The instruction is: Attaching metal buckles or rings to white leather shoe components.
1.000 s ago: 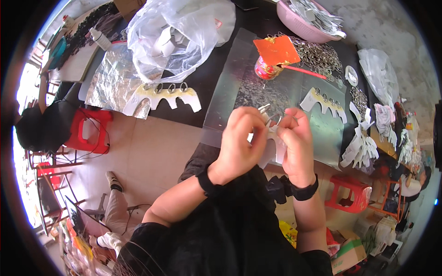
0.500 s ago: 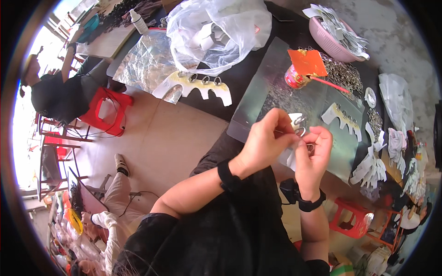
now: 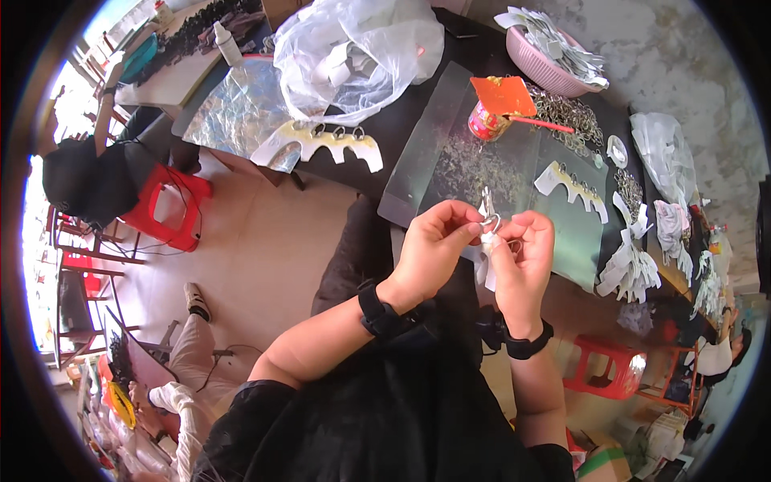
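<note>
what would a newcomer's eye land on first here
Probably the orange card over the red can, upper centre right. Next, at centre, the left hand and right hand holding a ringed white piece. Then the heaped pink basket at the top right.

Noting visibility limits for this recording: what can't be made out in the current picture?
Head view:
White piece: partly covered by the left hand and right hand.
Red can: contents hidden by the orange square.
Ring pile: count unclear, rings small and overlapping.
Green-and-tan box: cut off by the lower edge.
</note>
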Available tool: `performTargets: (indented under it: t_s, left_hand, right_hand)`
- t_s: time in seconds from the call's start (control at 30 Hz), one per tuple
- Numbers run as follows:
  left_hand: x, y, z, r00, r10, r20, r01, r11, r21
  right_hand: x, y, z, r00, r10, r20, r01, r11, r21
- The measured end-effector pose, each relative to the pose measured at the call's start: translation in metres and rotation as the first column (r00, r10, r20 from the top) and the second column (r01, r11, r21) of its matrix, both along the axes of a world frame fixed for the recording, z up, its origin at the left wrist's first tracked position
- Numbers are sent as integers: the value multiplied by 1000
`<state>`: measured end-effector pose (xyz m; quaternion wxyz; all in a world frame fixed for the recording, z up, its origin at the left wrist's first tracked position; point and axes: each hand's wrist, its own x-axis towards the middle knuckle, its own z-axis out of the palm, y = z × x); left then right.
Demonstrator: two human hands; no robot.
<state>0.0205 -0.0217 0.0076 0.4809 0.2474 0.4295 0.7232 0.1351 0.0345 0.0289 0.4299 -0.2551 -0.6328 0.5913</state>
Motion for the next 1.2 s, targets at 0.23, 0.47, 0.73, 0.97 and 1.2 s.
performTargets:
  t_s: [0.23, 0.47, 0.73, 0.97, 1.2]
  left_hand:
    - [3, 2, -15, 997, 65, -39, -62, 995, 76]
    - [-26, 4, 10, 965, -261, 3, 259, 954, -153]
    - [-28, 12, 22, 946, -287, -149, 252, 943, -218]
    - [-14, 24, -16, 673, 284, -683, -146, 956, 254]
    - [-14, 17, 8, 887, 83, -454, -144, 984, -102]
  right_hand:
    - [-4, 5, -5, 999, -22, 28, 24, 996, -81]
    - [0, 15, 1, 989, 54, 136, -61, 997, 46]
    - [3, 32, 0, 995, 74, -73, -88, 971, -223]
    - [-1, 22, -9, 999, -7, 44, 10, 998, -56]
    - [-2, 15, -6, 990, -62, 124, 62, 998, 2]
